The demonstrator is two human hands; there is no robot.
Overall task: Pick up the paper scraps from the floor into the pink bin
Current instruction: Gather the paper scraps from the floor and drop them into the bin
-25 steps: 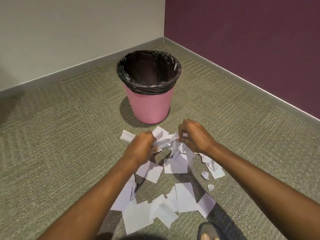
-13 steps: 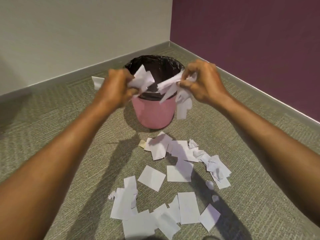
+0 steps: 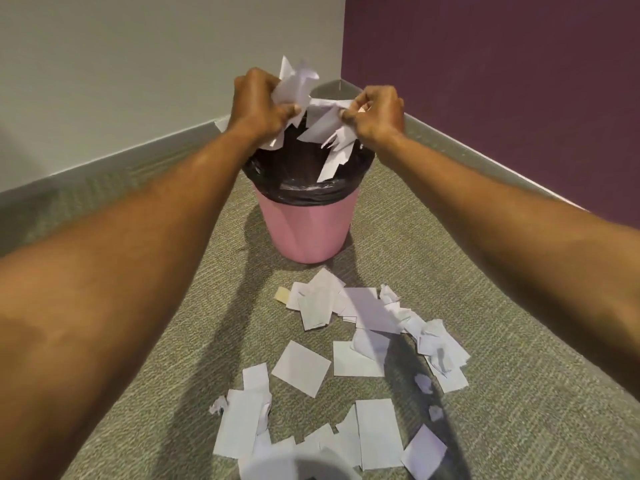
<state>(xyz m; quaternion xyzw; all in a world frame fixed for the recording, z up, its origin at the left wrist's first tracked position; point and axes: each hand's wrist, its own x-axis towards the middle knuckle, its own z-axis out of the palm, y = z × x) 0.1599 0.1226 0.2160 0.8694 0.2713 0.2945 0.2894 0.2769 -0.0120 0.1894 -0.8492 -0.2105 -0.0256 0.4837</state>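
Note:
The pink bin [image 3: 306, 230] with a black liner [image 3: 311, 192] stands on the carpet near the room's corner. Both my hands hover above its mouth. My left hand [image 3: 258, 102] grips a crumpled bunch of white paper scraps [image 3: 294, 84]. My right hand [image 3: 377, 110] pinches more white scraps [image 3: 329, 133], which dangle over the bin's opening. Several white paper scraps [image 3: 367, 310] lie scattered on the floor in front of the bin, down to the bottom edge of the view.
A grey wall on the left and a purple wall [image 3: 485, 81] on the right meet behind the bin. Grey-green carpet [image 3: 519, 393] spreads on both sides of the scrap pile. A small tan scrap [image 3: 282, 294] lies by the pile.
Both hands rose from the pile on the floor with bunches of scraps and moved forward over the bin's mouth. The view tilted up and closer to the bin.

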